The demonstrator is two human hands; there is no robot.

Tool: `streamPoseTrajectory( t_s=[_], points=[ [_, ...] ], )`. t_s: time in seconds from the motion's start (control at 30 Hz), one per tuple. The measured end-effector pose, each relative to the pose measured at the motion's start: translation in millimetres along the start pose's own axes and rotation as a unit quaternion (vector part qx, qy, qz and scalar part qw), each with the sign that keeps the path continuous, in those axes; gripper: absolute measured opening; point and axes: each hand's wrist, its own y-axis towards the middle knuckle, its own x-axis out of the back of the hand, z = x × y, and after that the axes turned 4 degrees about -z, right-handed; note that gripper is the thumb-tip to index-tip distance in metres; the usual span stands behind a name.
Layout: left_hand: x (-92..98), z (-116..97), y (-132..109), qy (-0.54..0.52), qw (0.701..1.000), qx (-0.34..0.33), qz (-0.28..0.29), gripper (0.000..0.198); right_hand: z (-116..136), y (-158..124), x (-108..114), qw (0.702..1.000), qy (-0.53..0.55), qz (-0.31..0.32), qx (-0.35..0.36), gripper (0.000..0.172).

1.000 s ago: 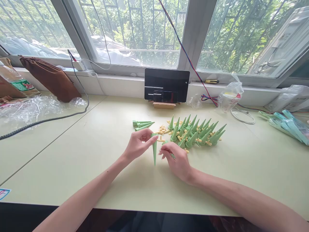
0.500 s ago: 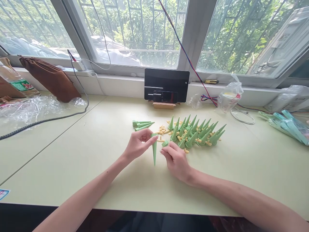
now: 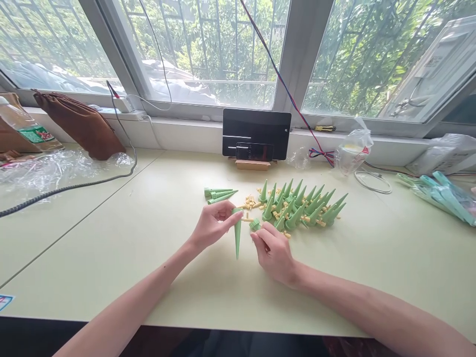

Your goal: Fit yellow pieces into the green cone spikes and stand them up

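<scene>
My left hand (image 3: pixel 211 225) pinches the wide end of a green plastic cone spike (image 3: pixel 237 235), which hangs point down over the table. My right hand (image 3: pixel 274 250) is closed just to its right, fingertips on a small green piece (image 3: pixel 255 224); a small yellow piece (image 3: pixel 247 218) lies between the hands. Behind them stands a pile of green cone spikes (image 3: pixel 301 206) mixed with small yellow pieces (image 3: pixel 251 201). Three green spikes (image 3: pixel 218 193) lie together on the left of the pile.
The pale green table (image 3: pixel 148 248) runs along a window. A black tablet (image 3: pixel 256 134) leans on a stand at the back. A brown pouch (image 3: pixel 80 126), plastic wrap (image 3: pixel 44 168) and a black cable (image 3: pixel 67 188) lie left. Plastic bags (image 3: pixel 353 148) and teal packs (image 3: pixel 442 193) sit right.
My right hand has drawn a little back and up towards the small green piece beside the spike. My left hand keeps the spike in the same place.
</scene>
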Motion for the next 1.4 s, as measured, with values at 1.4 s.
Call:
streamPoseTrajectory(
  t_s=[1.4],
  points=[
    [3.5, 1.0, -1.1, 0.0, 0.995, 0.045, 0.094, 0.03, 0.1, -3.8, -4.6, 0.999, 0.044, 0.0, -0.024, 0.022]
  ],
)
